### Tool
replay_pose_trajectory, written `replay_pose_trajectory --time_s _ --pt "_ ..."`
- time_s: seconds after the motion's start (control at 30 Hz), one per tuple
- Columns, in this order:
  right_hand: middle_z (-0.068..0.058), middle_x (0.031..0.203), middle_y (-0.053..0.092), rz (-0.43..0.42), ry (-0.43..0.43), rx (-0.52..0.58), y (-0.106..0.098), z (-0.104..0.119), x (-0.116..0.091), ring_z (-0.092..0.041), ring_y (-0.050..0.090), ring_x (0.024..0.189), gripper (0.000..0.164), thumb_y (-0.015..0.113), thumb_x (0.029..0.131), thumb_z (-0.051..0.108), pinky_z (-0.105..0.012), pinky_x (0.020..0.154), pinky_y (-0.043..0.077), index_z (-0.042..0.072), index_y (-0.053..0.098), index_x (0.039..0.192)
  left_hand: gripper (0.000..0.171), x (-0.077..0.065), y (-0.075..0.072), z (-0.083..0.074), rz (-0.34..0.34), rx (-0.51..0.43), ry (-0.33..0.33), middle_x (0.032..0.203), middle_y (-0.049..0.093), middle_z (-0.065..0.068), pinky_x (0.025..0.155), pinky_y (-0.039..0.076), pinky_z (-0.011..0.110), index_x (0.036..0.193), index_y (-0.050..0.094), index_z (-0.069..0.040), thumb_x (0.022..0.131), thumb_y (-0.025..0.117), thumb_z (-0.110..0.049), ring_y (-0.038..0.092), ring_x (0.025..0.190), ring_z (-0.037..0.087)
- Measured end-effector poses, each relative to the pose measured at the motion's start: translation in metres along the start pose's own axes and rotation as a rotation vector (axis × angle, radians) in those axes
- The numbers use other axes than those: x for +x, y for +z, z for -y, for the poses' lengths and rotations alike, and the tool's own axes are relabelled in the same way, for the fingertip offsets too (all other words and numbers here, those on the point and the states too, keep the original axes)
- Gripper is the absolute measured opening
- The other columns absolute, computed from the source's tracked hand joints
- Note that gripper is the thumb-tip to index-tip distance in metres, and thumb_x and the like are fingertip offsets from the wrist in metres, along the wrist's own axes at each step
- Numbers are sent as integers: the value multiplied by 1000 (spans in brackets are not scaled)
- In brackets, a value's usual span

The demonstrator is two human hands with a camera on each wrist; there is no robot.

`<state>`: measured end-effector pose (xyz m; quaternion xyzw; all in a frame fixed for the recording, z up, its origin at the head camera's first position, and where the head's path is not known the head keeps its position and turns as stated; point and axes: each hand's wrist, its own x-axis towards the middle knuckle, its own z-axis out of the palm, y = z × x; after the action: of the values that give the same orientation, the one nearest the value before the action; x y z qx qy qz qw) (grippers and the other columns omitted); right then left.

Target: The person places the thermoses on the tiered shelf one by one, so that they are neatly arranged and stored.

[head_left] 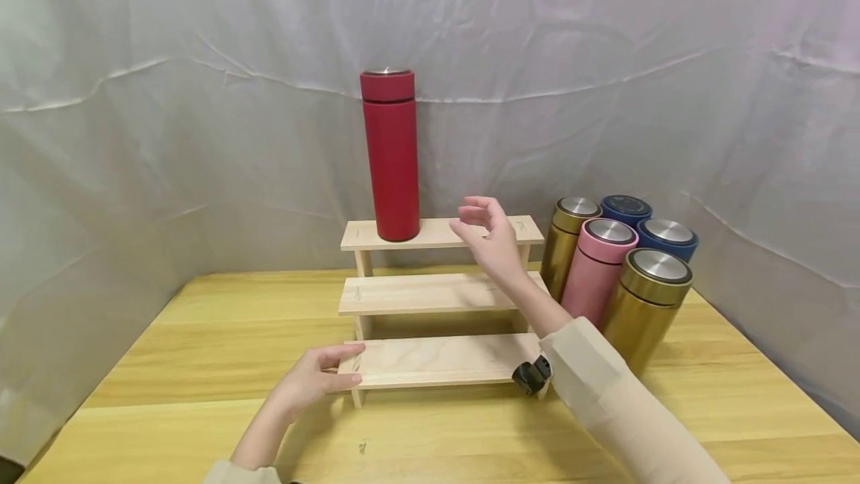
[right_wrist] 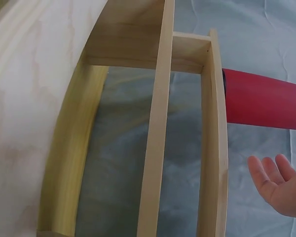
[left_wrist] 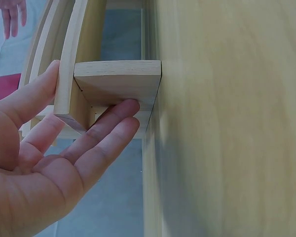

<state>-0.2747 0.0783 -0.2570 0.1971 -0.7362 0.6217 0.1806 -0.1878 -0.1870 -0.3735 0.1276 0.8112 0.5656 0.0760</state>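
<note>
A three-step wooden display stand (head_left: 437, 361) stands on the table, with a red thermos bottle (head_left: 391, 163) upright on the left part of its top step. My left hand (head_left: 309, 383) holds the left end of the lowest step. In the left wrist view its thumb (left_wrist: 47, 81) lies at the board's upper edge, and two fingers (left_wrist: 111, 131) reach the side support below. To the right of the bottle, my right hand (head_left: 493, 241) is raised near the top step with loosely bent fingers and nothing in them. A gap separates it from the bottle in the right wrist view.
Right of the stand, several thermos bottles stand close together: a front gold bottle (head_left: 641, 320), a pink bottle (head_left: 594, 275), a rear gold bottle (head_left: 561, 245) and two blue ones (head_left: 668, 237). A grey-white cloth (head_left: 269, 170) hangs behind and beside the wooden table (head_left: 201, 349).
</note>
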Motion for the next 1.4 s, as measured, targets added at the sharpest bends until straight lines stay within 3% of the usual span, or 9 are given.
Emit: replay_pose_trajectory --time_s 0.3,0.6,0.7,1.03,1.2,1.4 --pt "-21 113 52 21 8 19 -13 0 -15 -23 50 103 37 60 85 7 -29 81 43 -1 45 117 52 0 1 -1 1 -5 -8 130 41 25 87 37 54 123 48 5 79 67 -13 39 110 42" --pt "-29 108 52 -5 -35 54 -24 -3 -31 -31 51 101 35 58 82 -6 -28 85 43 -12 44 113 52 1 -1 -2 26 -4 15 131 39 27 85 38 55 124 46 7 80 65 -13 37 111 44" --pt "-30 107 52 -12 -35 63 -29 -3 -37 -32 51 101 33 57 82 -7 -22 82 44 -12 44 112 52 1 0 -3 14 -4 2 130 39 26 86 37 55 124 47 6 80 66 -13 37 111 44" --pt "-20 108 55 -30 5 52 -45 2 -56 -17 53 97 34 58 84 -2 -21 77 46 -8 45 114 52 0 0 -1 6 -9 -13 131 40 25 87 38 53 124 48 5 79 67 -13 37 112 44" --pt "-13 106 57 -41 -9 15 -52 4 -65 -16 54 96 30 59 84 0 -21 75 46 -5 49 112 53 0 0 0 14 -11 -8 131 40 25 87 37 53 124 47 6 79 67 -13 36 112 45" --pt "-5 102 59 -33 -55 22 -61 4 -77 -18 55 94 29 58 83 -4 -21 75 47 -8 49 110 53 0 0 2 13 -10 -8 131 39 25 86 39 52 124 47 5 79 66 -13 38 111 43"
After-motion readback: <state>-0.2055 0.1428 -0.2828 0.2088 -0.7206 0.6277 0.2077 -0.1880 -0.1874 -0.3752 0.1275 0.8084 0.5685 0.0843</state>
